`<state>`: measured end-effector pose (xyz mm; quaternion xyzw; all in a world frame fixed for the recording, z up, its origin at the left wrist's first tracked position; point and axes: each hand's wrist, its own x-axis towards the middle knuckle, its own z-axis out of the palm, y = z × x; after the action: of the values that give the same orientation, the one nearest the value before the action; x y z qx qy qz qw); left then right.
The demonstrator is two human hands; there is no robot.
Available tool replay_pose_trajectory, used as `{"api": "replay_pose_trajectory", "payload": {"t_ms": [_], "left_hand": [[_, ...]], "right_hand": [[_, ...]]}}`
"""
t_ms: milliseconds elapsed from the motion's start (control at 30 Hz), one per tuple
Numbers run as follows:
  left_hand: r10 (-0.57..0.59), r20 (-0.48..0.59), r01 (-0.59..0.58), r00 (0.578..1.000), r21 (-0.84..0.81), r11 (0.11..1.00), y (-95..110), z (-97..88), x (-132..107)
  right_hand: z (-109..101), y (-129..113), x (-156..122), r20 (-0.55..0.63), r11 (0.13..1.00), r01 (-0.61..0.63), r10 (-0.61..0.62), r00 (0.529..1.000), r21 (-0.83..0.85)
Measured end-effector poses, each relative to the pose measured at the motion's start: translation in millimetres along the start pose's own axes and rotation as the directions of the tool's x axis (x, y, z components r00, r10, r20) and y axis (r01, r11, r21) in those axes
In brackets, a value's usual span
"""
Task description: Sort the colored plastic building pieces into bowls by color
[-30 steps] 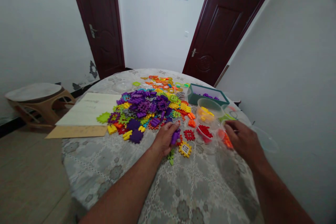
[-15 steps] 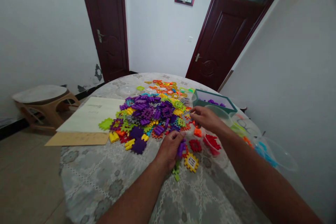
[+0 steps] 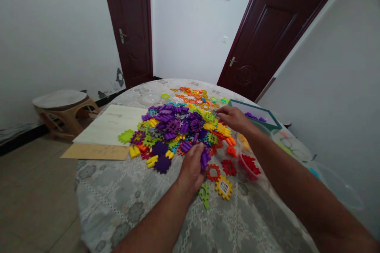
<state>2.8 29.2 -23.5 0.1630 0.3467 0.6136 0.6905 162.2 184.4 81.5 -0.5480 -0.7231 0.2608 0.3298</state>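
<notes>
My left hand (image 3: 192, 168) is closed around a few purple ribbed building pieces (image 3: 205, 158) at the near edge of a large pile. Over the pile's right edge, my right hand (image 3: 233, 118) has its fingers bent together beside some grey pieces; whether anything is pinched there is hidden. The heap of interlocking plastic pieces (image 3: 173, 126) is mostly purple, with lime, yellow, blue and red among it. In front of my left hand lie a lime piece (image 3: 204, 193), a yellow square with a white window (image 3: 224, 188) and red frame-shaped pieces (image 3: 228, 167).
A clear tub with red pieces (image 3: 249, 165) stands right of the pile. Beyond my right arm are a green-edged box (image 3: 274, 120) with purple pieces and more clear containers. Paper (image 3: 109, 124) and a brown strip (image 3: 95, 151) lie left. Orange pieces (image 3: 192, 97) spread behind.
My right hand has moved farther back along the pile's right edge, uncovering yellow and orange pieces. My left hand keeps the purple pieces and has turned slightly. The camera view has shifted.
</notes>
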Motion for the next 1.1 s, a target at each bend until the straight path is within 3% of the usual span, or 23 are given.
{"api": "replay_pose_trajectory", "payload": {"t_ms": [33,100,167,267,433,567,733,867,1000,1100], "left_hand": [[0.004,-0.016,-0.005,1.0,-0.023,1.0,0.6,0.3,0.6],[-0.019,-0.057,0.014,0.998,-0.083,0.996,1.8,1.3,2.3],[-0.062,-0.077,0.049,0.995,-0.155,0.987,2.7,2.4,3.8],[-0.089,0.001,0.087,0.996,-0.204,0.975,4.8,3.3,4.5],[-0.11,0.042,0.115,0.993,-0.162,0.98,11.2,1.8,1.0],[-0.096,0.105,0.112,0.99,-0.16,0.981,12.9,2.6,-1.6],[-0.073,0.197,0.087,0.978,-0.061,0.994,8.8,3.9,-2.5],[-0.011,0.185,0.014,0.983,-0.02,1.0,5.8,3.6,-2.8],[0.076,0.078,-0.092,0.994,0.235,0.968,3.2,3.1,-2.4],[0.143,0.062,-0.155,0.988,0.505,0.849,3.2,3.2,-3.7]], "right_hand": [[4.1,-9.3,-19.0,0.089,0.995,0.093,-0.09,0.992,-0.035],[13.2,-28.5,-59.6,0.248,0.946,0.311,-0.282,0.927,-0.087],[23.9,-44.7,-97.9,0.349,0.909,0.408,-0.358,0.866,-0.08],[40.9,-56.5,-139.7,0.397,0.874,0.484,-0.429,0.811,-0.044],[53.0,-52.6,-166.1,0.375,0.863,0.491,-0.42,0.826,-0.116],[45.8,-40.8,-167.7,0.342,0.871,0.482,-0.426,0.838,-0.095],[35.2,-31.7,-169.1,0.218,0.925,0.379,-0.37,0.903,-0.002],[13.6,-30.9,-162.5,0.152,0.959,0.264,-0.277,0.949,0.102],[-31.7,-8.6,-110.4,-0.023,0.97,0.14,-0.138,0.99,0.201],[-68.4,22.2,-47.1,-0.212,0.939,0.005,0.073,0.975,0.343]]}}
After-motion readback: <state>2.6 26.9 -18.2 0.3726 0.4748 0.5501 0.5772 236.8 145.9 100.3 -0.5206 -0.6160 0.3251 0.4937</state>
